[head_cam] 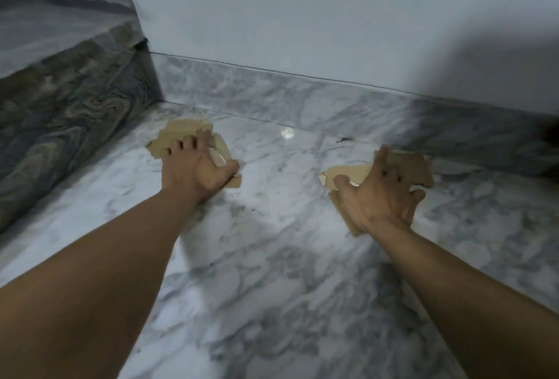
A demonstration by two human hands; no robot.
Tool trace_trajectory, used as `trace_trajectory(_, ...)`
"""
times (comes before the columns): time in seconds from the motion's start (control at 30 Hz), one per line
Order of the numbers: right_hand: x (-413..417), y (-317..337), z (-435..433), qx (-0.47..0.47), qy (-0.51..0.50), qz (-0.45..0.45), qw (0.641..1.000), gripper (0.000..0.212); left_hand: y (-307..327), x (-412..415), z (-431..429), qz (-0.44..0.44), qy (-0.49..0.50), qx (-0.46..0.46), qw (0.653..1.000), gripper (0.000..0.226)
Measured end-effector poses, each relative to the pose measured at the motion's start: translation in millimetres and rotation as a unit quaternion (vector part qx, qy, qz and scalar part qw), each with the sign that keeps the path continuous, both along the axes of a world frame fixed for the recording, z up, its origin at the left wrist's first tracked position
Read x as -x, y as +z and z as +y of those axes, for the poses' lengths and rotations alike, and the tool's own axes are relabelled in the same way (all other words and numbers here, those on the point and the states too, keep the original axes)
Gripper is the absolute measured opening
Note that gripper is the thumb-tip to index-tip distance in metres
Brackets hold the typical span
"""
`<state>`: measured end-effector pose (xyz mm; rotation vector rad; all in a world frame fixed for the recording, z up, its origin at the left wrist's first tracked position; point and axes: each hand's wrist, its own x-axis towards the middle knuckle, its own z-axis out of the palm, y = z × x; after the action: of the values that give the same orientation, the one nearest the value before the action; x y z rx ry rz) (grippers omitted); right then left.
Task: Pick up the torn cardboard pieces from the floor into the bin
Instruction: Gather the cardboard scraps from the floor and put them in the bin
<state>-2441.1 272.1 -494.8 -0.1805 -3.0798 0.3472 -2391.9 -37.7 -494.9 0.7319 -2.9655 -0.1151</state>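
Torn brown cardboard pieces lie in two small heaps on the marble floor. The left cardboard heap [178,130] sits near the corner by the dark stone block. My left hand [193,167] is on top of it, fingers curled down over the pieces and thumb spread along their right edge. The right cardboard heap [414,167] lies nearer the wall's skirting. My right hand [378,197] rests on that heap with its fingers spread and fairly straight, and part of the cardboard shows under my wrist. No bin is in view.
A dark veined stone block [69,124] rises at the left. A pale wall [302,15] with a marble skirting [302,97] closes the far side. White-grey marble floor [272,257] stretches between and below my arms. A dark shadow falls at the right.
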Motion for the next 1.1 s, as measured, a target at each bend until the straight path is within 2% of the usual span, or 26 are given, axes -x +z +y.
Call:
trace_trajectory(0.13, -5.9, 4.7, -1.6, -0.029, 0.013, 0.018, 0.999, 0.096, -1.1, -21.7, 31.9, 0.03, -0.025, 0.005, 0.999, 0.103)
trace_trajectory(0.23, -18.4, 9.0, 3.0, -0.054, 0.05, 0.022, 0.997, 0.094, -6.6, -42.0, 67.6, 0.067, -0.063, -0.005, 0.996, 0.093)
trace_trajectory(0.3, -31.0, 7.9, 9.6, -0.064, 0.082, 0.013, 0.994, 0.092, -7.4, -54.1, 87.2, 0.061, -0.083, -0.024, 0.994, 0.089)
trace_trajectory(0.4, -59.5, 4.6, 24.8, -0.029, 0.113, -0.018, 0.993, 0.083, -2.8, -76.9, 117.3, 0.041, -0.096, -0.067, 0.992, 0.091)
trace_trajectory(0.5, -90.4, 7.6, 43.9, -0.017, 0.134, -0.034, 0.99, 0.087, 0.9, -107.7, 161.0, 0.004, -0.118, -0.031, 0.993, 0.097)
trace_trajectory(0.63, -143.4, 10.5, 73.4, -0.006, 0.139, 0.014, 0.99, 0.076, 5.3, -153.0, 209.6, 0.024, -0.144, -0.03, 0.989, 0.09)
trace_trajectory(0.73, -181.7, 11.1, 96.8, -0.015, 0.137, 0.008, 0.99, 0.09, 8.3, -186.4, 231.2, 0.024, -0.146, -0.008, 0.989, 0.097)
trace_trajectory(0.83, -213.7, 17.0, 120.3, -0.057, 0.153, 0.006, 0.987, 0.086, 12.6, -221.0, 247.7, 0.036, -0.169, 0.017, 0.985, 0.094)
trace_trajectory(1.0, -258.3, 15.1, 156.9, -0.002, 0.162, -0.072, 0.984, 0.09, 3.8, -260.5, 263.3, -0.018, -0.162, -0.038, 0.986, 0.093)
trace_trajectory(1.1, -277.9, 16.8, 171.3, -0.024, 0.174, -0.023, 0.984, 0.084, 9.6, -268.4, 267.8, -0.019, -0.16, -0.007, 0.987, 0.095)
